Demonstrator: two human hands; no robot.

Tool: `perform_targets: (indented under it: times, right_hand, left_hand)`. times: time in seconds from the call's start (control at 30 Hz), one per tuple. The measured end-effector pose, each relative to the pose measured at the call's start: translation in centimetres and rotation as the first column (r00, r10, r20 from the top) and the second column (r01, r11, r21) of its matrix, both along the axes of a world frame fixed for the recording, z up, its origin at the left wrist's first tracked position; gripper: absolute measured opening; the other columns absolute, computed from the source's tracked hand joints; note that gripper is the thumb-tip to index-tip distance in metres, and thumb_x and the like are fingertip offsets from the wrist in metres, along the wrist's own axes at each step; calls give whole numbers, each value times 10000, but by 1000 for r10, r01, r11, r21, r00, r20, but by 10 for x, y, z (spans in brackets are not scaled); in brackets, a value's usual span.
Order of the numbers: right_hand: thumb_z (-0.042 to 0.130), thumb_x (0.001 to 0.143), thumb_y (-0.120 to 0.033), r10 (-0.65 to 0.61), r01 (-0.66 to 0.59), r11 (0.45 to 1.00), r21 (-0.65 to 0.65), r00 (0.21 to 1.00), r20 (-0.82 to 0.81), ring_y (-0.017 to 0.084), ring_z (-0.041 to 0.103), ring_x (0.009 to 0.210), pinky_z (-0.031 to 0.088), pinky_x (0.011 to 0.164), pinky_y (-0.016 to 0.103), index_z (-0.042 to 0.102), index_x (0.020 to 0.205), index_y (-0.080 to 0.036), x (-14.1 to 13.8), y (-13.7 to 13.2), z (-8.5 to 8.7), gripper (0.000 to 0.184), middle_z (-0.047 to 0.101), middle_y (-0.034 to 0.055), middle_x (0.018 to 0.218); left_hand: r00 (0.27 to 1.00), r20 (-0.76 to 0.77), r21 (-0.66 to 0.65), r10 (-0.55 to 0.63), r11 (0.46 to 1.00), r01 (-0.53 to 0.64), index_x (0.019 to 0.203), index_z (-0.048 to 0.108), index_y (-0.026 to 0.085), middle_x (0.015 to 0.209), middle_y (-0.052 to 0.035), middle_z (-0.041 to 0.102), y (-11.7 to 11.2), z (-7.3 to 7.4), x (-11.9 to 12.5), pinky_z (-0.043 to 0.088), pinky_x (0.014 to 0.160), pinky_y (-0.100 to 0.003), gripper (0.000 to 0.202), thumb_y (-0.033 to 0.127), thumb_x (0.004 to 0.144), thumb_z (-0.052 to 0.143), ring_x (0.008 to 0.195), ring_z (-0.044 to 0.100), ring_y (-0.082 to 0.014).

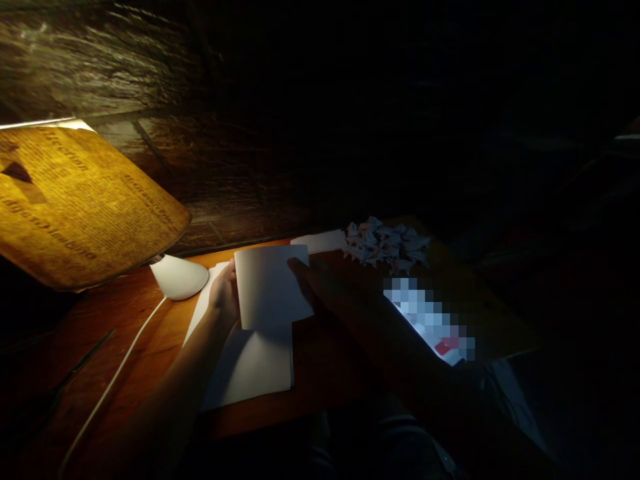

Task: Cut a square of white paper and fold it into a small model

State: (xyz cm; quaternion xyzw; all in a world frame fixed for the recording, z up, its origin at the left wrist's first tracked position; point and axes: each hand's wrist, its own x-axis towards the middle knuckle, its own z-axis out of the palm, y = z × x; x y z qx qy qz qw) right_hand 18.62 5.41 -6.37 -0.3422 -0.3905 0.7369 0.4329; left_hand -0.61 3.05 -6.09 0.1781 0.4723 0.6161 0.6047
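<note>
A white sheet of paper (270,283) is held up over a wooden table (145,320) in dim lamp light. My left hand (225,293) grips its left edge, fingers closed on it. My right hand (320,283), dark in shadow, pinches the sheet's right edge. Under the held sheet lies a stack of white paper (247,363) flat on the table. A heap of small folded paper pieces (385,243) sits just beyond my right hand.
A lamp with a newspaper-print shade (75,207) and white base (179,275) stands at the left, its white cord (110,387) trailing toward me. A lit phone screen (430,320) lies at the right. Another white strip (320,240) lies behind. Scissors (75,367) rest at far left.
</note>
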Motion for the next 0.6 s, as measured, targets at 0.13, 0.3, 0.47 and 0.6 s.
perform_targets:
  times: [0.13, 0.3, 0.47, 0.6]
  right_hand:
    - [705, 906, -324, -105, 99, 994, 35, 959, 264, 133, 548, 496, 492, 590, 298, 602, 628, -206, 6, -11, 22, 319, 579, -22, 551]
    - [653, 926, -251, -174, 145, 984, 104, 916, 362, 171, 595, 557, 500, 608, 303, 570, 586, -219, 8, -14, 32, 352, 591, 10, 557]
    - [694, 898, -269, -219, 174, 974, 147, 890, 400, 223, 662, 680, 532, 659, 326, 582, 598, -224, 9, -10, 28, 323, 656, 43, 642]
    - [710, 877, -240, -241, 193, 967, 167, 908, 344, 199, 645, 674, 543, 703, 326, 620, 624, -210, 10, -3, 16, 270, 665, 38, 666]
  left_hand:
    - [996, -52, 86, 72, 994, -68, 838, 689, 186, 631, -37, 719, 0, -5, -2, 609, 567, -325, 305, 491, 829, 692, 622, 718, -244]
    - [997, -51, 145, 65, 988, -57, 920, 711, 207, 685, -48, 732, 1, -10, -9, 594, 643, -352, 385, 577, 815, 692, 695, 717, -263]
    - [998, -50, 223, 24, 975, -12, 1019, 721, 193, 844, -90, 773, -1, -11, -15, 595, 730, -378, 506, 655, 860, 591, 830, 737, -291]
    - [997, -72, 214, -25, 976, 40, 1043, 710, 173, 849, -105, 761, -3, -7, -15, 603, 776, -416, 572, 694, 833, 602, 875, 746, -314]
